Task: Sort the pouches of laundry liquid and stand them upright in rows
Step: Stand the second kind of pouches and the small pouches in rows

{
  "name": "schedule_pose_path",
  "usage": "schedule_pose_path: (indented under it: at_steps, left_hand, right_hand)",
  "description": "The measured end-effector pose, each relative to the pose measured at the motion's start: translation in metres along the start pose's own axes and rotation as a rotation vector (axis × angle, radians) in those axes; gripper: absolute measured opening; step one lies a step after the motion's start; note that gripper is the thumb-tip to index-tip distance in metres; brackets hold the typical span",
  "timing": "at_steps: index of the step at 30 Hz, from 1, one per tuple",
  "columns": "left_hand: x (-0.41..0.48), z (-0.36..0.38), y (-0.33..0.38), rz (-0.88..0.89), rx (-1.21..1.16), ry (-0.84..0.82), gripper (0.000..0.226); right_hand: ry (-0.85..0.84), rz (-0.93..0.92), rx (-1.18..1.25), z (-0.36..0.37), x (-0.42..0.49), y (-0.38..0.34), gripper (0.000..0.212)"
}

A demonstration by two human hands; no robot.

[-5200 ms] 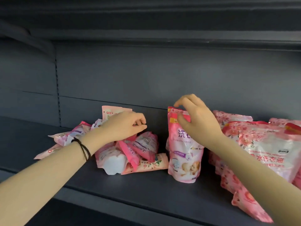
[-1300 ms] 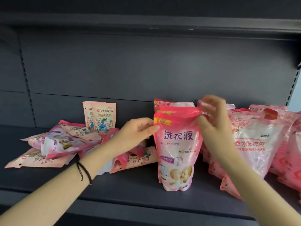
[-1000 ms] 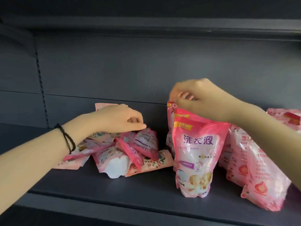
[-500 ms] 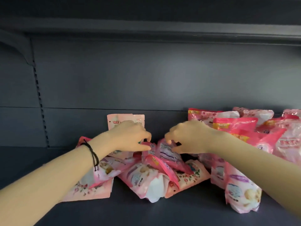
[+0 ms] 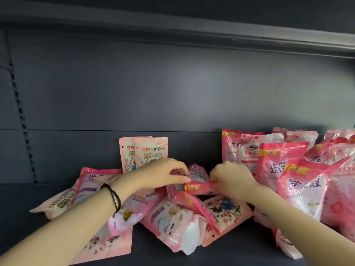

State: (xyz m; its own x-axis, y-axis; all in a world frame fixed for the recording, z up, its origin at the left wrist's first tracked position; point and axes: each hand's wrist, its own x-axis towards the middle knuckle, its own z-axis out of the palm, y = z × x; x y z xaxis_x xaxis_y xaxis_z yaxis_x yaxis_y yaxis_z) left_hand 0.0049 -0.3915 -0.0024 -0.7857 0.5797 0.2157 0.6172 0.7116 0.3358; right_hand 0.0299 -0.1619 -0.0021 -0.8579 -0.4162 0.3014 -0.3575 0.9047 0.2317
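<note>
A heap of pink laundry-liquid pouches (image 5: 172,221) lies tumbled on the dark shelf (image 5: 240,252). My left hand (image 5: 161,174) and my right hand (image 5: 233,179) both pinch the top edge of one bright pink pouch (image 5: 197,187) at the top of the heap, one hand at each end. Two pale floral pouches (image 5: 151,150) stand upright against the back wall behind my left hand. At the right, several bright pink pouches (image 5: 301,185) stand upright in a group.
The shelf's dark back panel (image 5: 172,89) rises behind everything, and an upper shelf (image 5: 192,29) overhangs. A slotted upright (image 5: 21,116) runs down the left. Flat pale pouches (image 5: 63,200) sprawl at the heap's left. Bare shelf lies further left.
My right hand left the standing pouches at the right and came over to the heap. Both hands now grip the top pouch's edge, which has risen a little.
</note>
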Motion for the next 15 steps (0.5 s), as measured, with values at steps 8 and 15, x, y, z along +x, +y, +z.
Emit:
schedule_pose_path:
  at_steps: [8, 15]
  left_hand:
    - [0.019, -0.016, -0.003, -0.057, -0.563, 0.316, 0.045]
    - [0.045, 0.002, -0.007, -0.246, -0.873, 0.484, 0.017]
  right_hand:
    - [0.353, 0.211, 0.337, -0.049, 0.044, 0.000, 0.011]
    - [0.491, 0.252, 0.576, -0.033, 0.047, -0.008, 0.011]
